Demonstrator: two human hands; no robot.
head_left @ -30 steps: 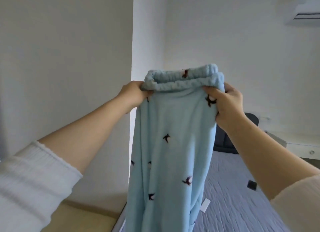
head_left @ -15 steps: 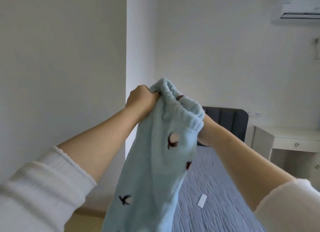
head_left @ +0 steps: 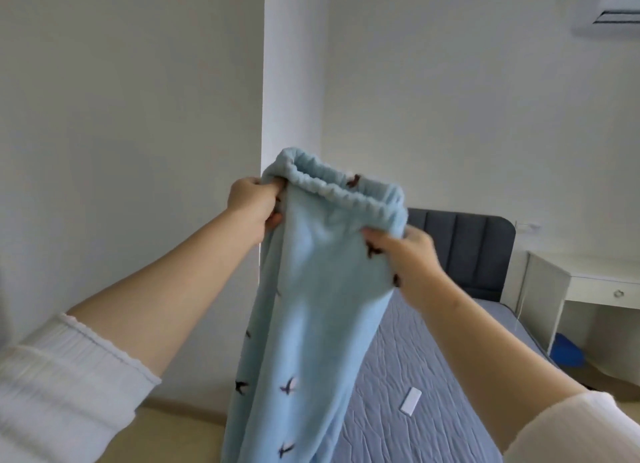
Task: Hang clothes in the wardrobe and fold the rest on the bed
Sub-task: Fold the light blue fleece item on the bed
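1. Head view: light blue fleece trousers (head_left: pixel 322 289) with a small dark bird print, held up in the air by the waistband (head_left: pixel 346 192), legs hanging down past the bottom of the frame, over the left edge of the bed (head_left: pixel 433 376).
2. Left hand (head_left: pixel 251 206): grip closed on the left end of the waistband, fingers curled into the fleece.
3. Right hand (head_left: pixel 412 258): grip pinching the cloth just below the right end of the waistband, thumb on the near face, fingers behind and out of sight.
4. Waistband gaping open at the top and slanting down from left to right; cloth between the two grips loose rather than pulled flat.
5. On the bed: one small white flat object (head_left: pixel 411 401) lying toward the middle of the mattress, apart from the trousers. Dark headboard (head_left: pixel 478 251) at the far edge, white tabletop (head_left: pixel 588 272) beyond the right edge.
6. Step in hand, as a judgement: shaking out and squaring up one garment ahead of folding. No hanger and no wardrobe in sight, so folding on the bed more likely than hanging.
7. Needed next, probably: levelling both grips, drawing the waistband taut, matching one leg over the other, then lowering the trousers flat onto the mattress clear of the white object before letting go.
8. Worth watching: thick soft fleece, likely to bunch and twist at the legs if laid down slack.
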